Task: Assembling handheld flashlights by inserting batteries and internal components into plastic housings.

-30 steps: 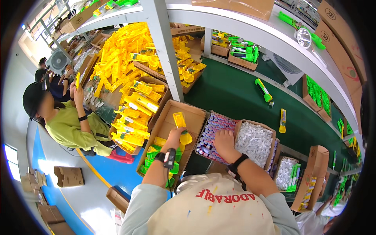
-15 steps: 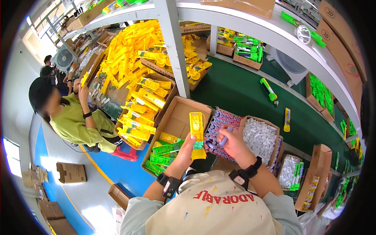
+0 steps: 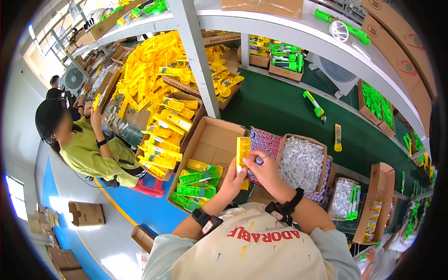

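Note:
My left hand (image 3: pixel 231 183) is closed around the lower end of a yellow plastic lamp housing (image 3: pixel 243 151), which stands upright in front of me. Close against it, my right hand (image 3: pixel 267 173) pinches a purple cylindrical battery (image 3: pixel 259 160) beside the housing's lower part. Fingers of both hands nearly meet and partly hide that end of the housing. Just beyond my right hand lie many upright batteries (image 3: pixel 265 141) with pinkish-purple tops. Left of my hands, an open cardboard box (image 3: pixel 215 135) holds green housings (image 3: pixel 196 191) and a yellow one.
A box of small white parts (image 3: pixel 302 161) stands right of the batteries. At the left are a box of yellow housings (image 3: pixel 163 144) and a large yellow pile (image 3: pixel 151 70). A grey shelf post (image 3: pixel 193 56) rises ahead. A person in a green shirt (image 3: pixel 95 147) sits at left.
My right hand has brought the battery left to the housing, and my two hands have come together. The housing has shifted slightly right and down in the view.

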